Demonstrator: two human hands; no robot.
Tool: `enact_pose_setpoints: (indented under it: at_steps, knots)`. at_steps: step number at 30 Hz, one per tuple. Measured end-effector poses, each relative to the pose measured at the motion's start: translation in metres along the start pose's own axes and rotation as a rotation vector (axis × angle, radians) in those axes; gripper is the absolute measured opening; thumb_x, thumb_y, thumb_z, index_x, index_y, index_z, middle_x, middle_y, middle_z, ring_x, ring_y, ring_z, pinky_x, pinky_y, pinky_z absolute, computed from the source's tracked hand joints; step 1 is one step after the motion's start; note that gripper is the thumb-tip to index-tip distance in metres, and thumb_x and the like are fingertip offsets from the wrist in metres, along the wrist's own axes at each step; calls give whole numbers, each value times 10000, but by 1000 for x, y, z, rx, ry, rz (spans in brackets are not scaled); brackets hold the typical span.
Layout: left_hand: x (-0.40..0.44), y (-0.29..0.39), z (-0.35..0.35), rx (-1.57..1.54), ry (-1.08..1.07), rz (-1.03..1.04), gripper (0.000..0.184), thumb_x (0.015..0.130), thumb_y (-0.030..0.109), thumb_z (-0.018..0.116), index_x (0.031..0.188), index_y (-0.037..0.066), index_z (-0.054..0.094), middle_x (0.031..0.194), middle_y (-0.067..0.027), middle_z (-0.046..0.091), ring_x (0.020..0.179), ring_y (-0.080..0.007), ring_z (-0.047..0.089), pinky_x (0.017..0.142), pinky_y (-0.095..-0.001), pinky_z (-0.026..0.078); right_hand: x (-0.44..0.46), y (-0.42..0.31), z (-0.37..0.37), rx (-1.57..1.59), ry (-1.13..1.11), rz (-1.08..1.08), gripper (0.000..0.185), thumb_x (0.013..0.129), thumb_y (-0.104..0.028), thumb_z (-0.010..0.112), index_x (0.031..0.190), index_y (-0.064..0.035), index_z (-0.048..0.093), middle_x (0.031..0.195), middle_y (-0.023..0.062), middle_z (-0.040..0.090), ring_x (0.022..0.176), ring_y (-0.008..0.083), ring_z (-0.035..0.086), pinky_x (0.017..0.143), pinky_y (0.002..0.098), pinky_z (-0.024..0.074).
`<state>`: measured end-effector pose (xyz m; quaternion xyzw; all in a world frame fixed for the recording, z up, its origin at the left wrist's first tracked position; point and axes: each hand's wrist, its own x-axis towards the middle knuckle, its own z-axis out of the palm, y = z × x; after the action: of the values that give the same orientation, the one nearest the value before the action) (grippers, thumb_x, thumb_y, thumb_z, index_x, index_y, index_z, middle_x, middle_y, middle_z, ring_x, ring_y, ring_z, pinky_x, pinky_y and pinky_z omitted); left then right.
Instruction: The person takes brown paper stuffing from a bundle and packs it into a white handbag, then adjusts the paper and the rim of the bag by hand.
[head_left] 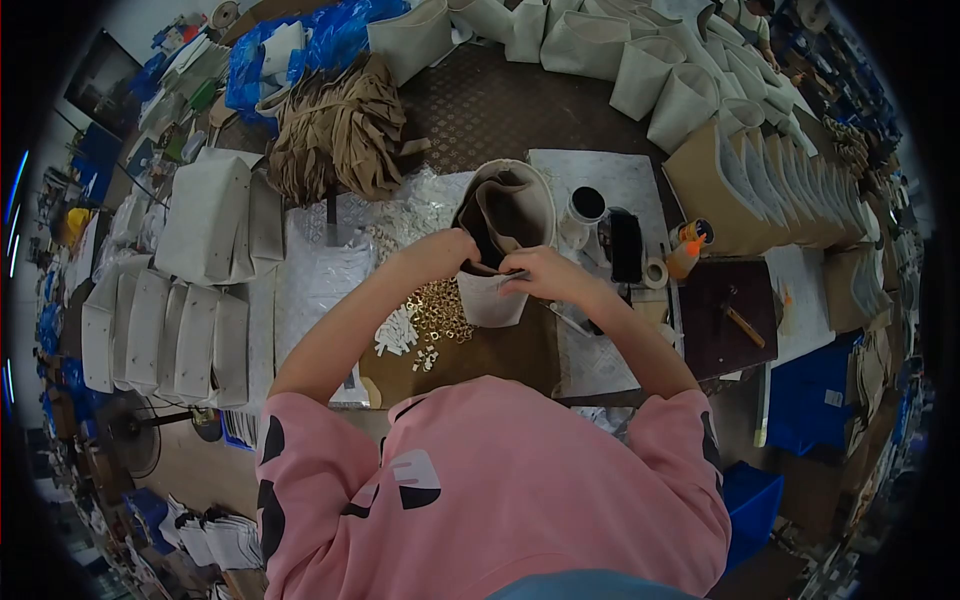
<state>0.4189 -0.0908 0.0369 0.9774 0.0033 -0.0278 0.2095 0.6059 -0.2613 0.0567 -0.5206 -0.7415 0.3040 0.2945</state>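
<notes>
A pale grey bag body (494, 303) with a loose brown lining (508, 200) stands on the brown work mat (510, 365) in front of me. My left hand (447, 254) is closed at the bag's left front rim, its fingertips partly hidden by the lining. On the front rim, my right hand (540, 273) pinches the edge between thumb and fingers. Beside the bag on the left lies a heap of small gold metal fittings (440, 312). Small white pieces (396, 333) are scattered at its near side.
Left stand stacked pale bags (205, 220) and a bundle of brown straps (340, 135). On the right are a dark-topped jar (580, 215), a black brush-like block (626, 247), an orange-capped bottle (683, 260), a tape roll (655, 272) and a hammer (743, 325). More bag bodies (585, 45) line the back.
</notes>
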Motion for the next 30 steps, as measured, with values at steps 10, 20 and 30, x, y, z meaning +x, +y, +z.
enact_pose_setpoints:
  at_steps: [10, 20, 30]
  knots:
    - [-9, 8, -16, -124, -53, -54, 414, 671, -74, 547, 1050, 12, 690, 1050, -190, 669, 1045, -364, 606, 926, -434, 478, -4, 4, 11, -16, 110, 43, 260, 811, -266, 741, 910, -40, 658, 816, 121, 661, 733, 301, 649, 646, 384, 490]
    - [-32, 34, -45, -261, -110, -208, 337, 815, 203, 671, 1099, 22, 685, 1044, -226, 662, 1023, -375, 621, 913, -434, 477, -12, -6, 20, -60, 271, 233, 263, 814, -293, 731, 889, -54, 651, 828, 115, 667, 754, 313, 652, 652, 386, 495]
    - [-37, 14, -11, -289, 111, -127, 226, 812, 245, 731, 929, 51, 726, 929, -109, 698, 940, -311, 641, 846, -400, 498, -9, -11, 21, -35, 290, 259, 252, 814, -280, 732, 889, -52, 656, 841, 114, 664, 776, 311, 651, 678, 374, 503]
